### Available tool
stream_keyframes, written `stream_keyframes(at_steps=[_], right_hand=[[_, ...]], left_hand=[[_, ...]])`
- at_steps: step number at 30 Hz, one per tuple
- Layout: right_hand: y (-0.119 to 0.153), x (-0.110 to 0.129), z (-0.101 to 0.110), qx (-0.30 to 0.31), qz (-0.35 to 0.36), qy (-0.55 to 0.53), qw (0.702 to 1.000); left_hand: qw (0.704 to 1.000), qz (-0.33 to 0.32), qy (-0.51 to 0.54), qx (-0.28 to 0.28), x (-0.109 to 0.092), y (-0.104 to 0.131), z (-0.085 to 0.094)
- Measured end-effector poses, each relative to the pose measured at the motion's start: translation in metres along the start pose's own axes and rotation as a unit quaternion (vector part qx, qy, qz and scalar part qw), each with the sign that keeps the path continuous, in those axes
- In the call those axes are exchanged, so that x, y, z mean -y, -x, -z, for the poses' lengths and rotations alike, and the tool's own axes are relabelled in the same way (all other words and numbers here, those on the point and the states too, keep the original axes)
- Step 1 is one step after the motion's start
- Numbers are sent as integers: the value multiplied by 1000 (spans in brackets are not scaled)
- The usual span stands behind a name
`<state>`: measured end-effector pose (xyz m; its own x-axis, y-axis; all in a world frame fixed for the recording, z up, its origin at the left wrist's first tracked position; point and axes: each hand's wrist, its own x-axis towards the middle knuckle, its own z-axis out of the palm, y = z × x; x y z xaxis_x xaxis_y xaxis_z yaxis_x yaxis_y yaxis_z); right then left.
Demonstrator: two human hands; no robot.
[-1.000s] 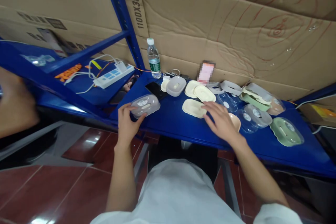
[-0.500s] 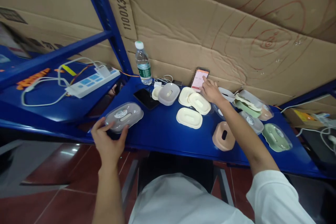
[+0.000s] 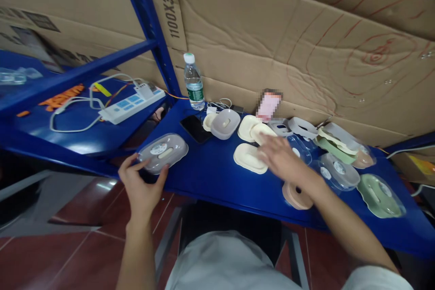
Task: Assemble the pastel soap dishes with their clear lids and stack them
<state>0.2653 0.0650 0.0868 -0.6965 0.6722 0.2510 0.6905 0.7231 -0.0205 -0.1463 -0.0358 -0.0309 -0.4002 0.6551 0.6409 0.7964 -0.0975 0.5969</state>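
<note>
My left hand [image 3: 141, 188] has its thumb and fingers around the near edge of a grey oval dish [image 3: 175, 149] with a clear cover and a round label; the dish lies at the left of the table. My right hand [image 3: 280, 156], smeared by motion, is over the near cream oval lid [image 3: 246, 157]. Whether its fingers touch the lid I cannot tell. Two more cream lids overlap just behind, one of them the rear cream lid [image 3: 246, 128]. A pink-beige oval container [image 3: 295, 197] stands below my right wrist, partly hidden by it.
A phone [image 3: 268, 106] leans on the cardboard wall [image 3: 238, 31]. A water bottle [image 3: 194, 84], a dark phone [image 3: 195, 128] and a grey bowl [image 3: 226, 123] stand left of the lids. To the right are grey rings [image 3: 302, 128], clear-covered dishes [image 3: 340, 170] and a green dish [image 3: 380, 195].
My right hand has left the phone screen and come down toward me to the cream lids. My left hand stays on the grey dish. The camera view has shifted a little.
</note>
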Motion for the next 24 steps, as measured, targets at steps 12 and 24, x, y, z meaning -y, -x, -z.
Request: stream_keyframes(at_steps=[12, 24], right_hand=[[22, 67, -69, -41, 164, -55, 984], [29, 53, -74, -10, -18, -119, 993]], left_hand=[[973, -171, -57, 145, -129, -50, -81], [957, -188, 48, 217, -98, -17, -68]])
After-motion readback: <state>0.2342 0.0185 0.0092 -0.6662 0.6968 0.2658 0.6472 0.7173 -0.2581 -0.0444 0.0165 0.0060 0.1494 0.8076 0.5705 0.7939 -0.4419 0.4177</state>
